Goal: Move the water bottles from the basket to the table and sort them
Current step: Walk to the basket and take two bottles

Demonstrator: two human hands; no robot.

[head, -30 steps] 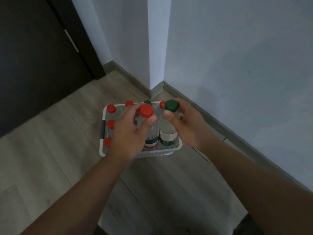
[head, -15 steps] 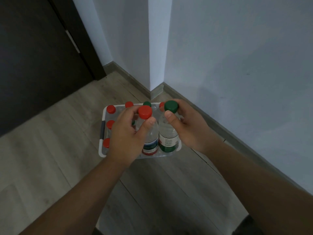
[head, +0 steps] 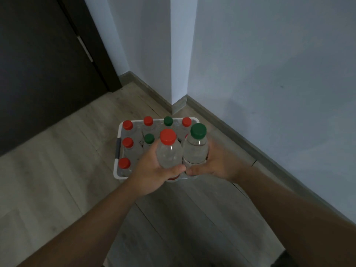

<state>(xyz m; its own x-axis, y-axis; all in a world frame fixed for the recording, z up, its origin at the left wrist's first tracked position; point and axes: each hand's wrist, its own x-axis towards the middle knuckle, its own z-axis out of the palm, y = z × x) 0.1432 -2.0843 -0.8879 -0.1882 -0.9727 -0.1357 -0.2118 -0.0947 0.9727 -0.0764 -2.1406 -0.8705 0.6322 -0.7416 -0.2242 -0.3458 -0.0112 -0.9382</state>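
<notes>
A white basket (head: pixel 117 150) stands on the wooden floor near a wall corner and holds several clear water bottles with red or green caps. My left hand (head: pixel 152 173) grips a red-capped bottle (head: pixel 169 151) round its body, lifted above the basket. Beside it my right hand (head: pixel 215 163) grips a green-capped bottle (head: pixel 196 149), also raised and upright. The two held bottles almost touch each other. No table is in view.
Pale walls form a protruding corner (head: pixel 178 105) just behind the basket, with a skirting board running to the right. A dark door (head: pixel 44 64) fills the left. Wooden floor (head: pixel 48 170) lies open to the left and in front.
Both hands have slid from the bottle necks to the bodies and lifted the two bottles up out of the basket, toward the camera.
</notes>
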